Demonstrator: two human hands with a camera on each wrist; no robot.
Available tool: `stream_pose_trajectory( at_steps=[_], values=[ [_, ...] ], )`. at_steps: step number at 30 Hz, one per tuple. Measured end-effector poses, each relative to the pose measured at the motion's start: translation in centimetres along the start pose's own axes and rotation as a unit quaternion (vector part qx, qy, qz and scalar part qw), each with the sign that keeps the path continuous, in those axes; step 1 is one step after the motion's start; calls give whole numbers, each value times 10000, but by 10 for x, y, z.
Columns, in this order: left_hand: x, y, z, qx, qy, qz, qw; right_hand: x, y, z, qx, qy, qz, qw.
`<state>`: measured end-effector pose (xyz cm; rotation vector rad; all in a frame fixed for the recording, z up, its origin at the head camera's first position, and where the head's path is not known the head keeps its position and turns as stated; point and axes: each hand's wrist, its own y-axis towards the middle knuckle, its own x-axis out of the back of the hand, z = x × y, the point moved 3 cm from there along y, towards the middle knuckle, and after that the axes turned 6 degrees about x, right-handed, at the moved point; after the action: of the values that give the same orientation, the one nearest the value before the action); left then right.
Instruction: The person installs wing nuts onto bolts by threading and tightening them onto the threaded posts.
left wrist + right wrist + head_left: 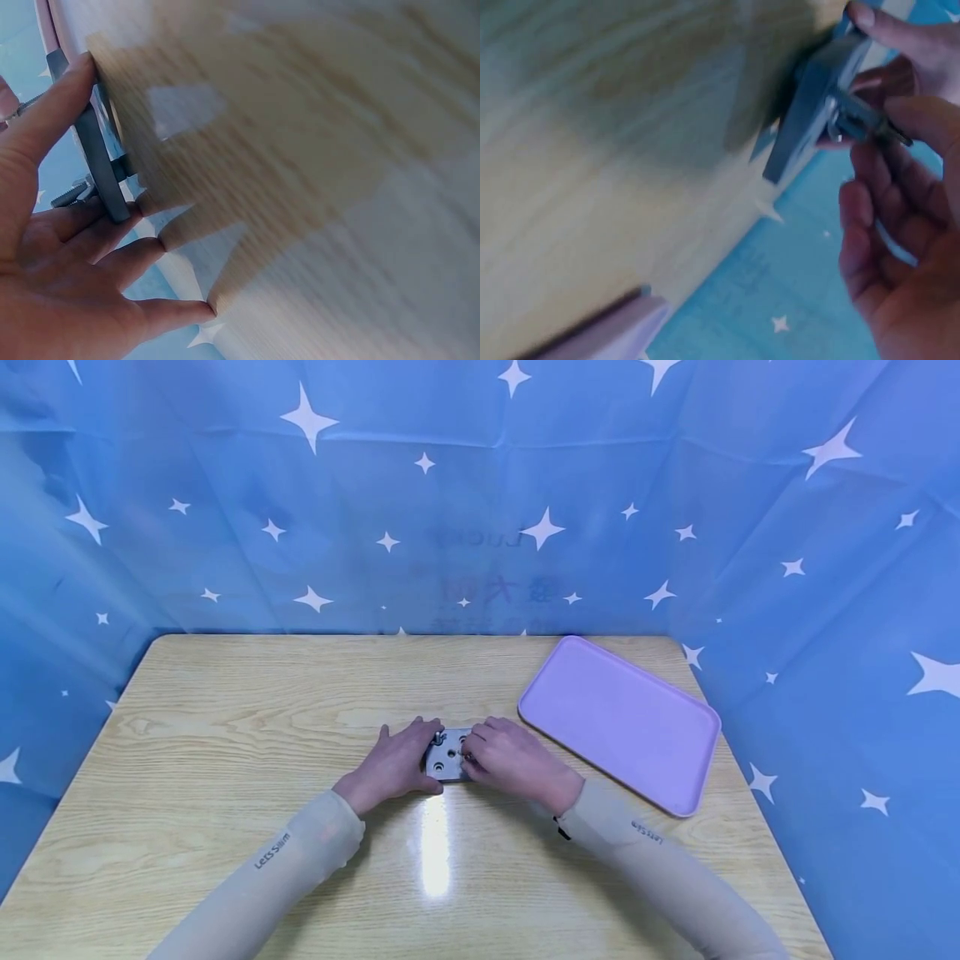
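Observation:
A small grey metal plate (446,760) with several round holes sits in front of me at the middle of the table. My left hand (401,762) holds it by its left side, thumb at the near edge and fingers at the far edge. Near the plate's far left corner a metal bolt (438,737) stands up beside the left fingertips. My right hand (517,762) is over the plate's right side and pinches a small metal bolt-like piece (859,116) against its face. In the left wrist view the plate (101,165) shows edge-on.
A purple tray (622,727) lies at an angle on the right of the wooden table (247,718), beyond my right forearm. Blue cloth (420,527) with white stars hangs behind the table and along both sides.

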<state>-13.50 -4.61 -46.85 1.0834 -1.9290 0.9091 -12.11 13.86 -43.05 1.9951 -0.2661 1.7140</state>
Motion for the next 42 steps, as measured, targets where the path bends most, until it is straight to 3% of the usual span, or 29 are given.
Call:
stream_pose_trajectory(
  at_steps=[6, 11, 23, 27, 30, 34, 37, 42],
  values=[
    [0, -1, -1, -40, -22, -30, 10000, -8, -1, 8, -929, -103, -339, 9950],
    [-1, -1, 1, -24, -176, 54, 9998, -12, -2, 12, -1372, -59, -330, 9900],
    [2, 1, 0, 38, -384, 38, 9992, -12, -9, 15, -1550, 221, -441, 9867],
    [2, 1, -1, 45, -359, 24, 9993, -9, -11, 13, -1544, 122, -247, 9876],
    [1, 1, -1, 24, -367, 6, 9993, 2, -12, 6, -1264, 382, 117, 9912],
    [1, 0, -1, 58, -395, 11, 9992, 21, -14, -4, -259, 742, 577, 9952],
    [1, -1, 0, 128, -396, 39, 9991, 25, -14, -6, 458, 546, 789, 9943],
    [-1, -1, -2, 177, -410, 57, 9990, 20, -10, -6, 790, 185, 965, 9920]
  ],
)
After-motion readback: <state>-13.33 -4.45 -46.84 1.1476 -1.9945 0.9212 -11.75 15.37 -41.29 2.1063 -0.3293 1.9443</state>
